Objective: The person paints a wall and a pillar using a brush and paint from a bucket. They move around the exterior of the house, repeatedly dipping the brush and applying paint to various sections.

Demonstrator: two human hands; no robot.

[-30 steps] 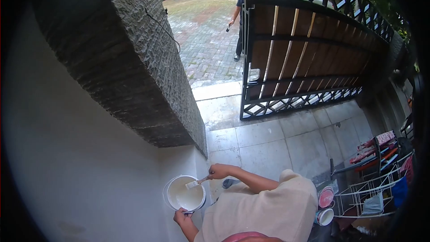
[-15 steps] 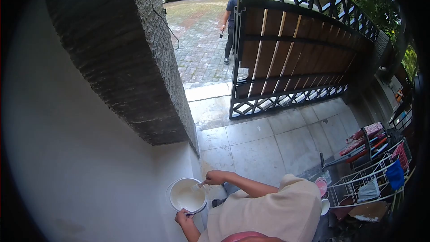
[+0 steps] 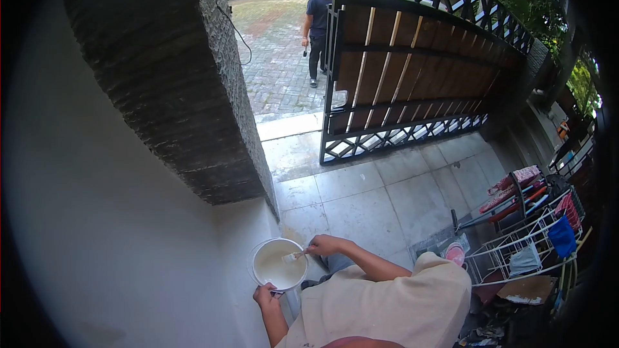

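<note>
A white bucket (image 3: pixel 255 276) of off-white paint (image 3: pixel 274 270) stands close beside the white wall. My left hand (image 3: pixel 265 295) grips its near rim, fingers curled at the edge. In my right hand (image 3: pixel 325 245) is a paintbrush (image 3: pixel 293 258), held by its handle over the bucket's right rim. The brush head is pale with paint and reaches in over the bucket opening. My beige shirt hides the floor below my arms.
A dark stone-clad pillar (image 3: pixel 161 103) rises ahead on the left. The wood-and-metal gate (image 3: pixel 412 71) stands ajar. Beyond it a person (image 3: pixel 318 26) holds a small dark object. On the right are a white wire rack (image 3: pixel 496 267) with cloths and a pink container (image 3: pixel 455 254).
My view has tilted slightly, shifting the scene left. The brush has moved a little within the bucket's opening. The person outside has come further out from behind the gate's edge.
</note>
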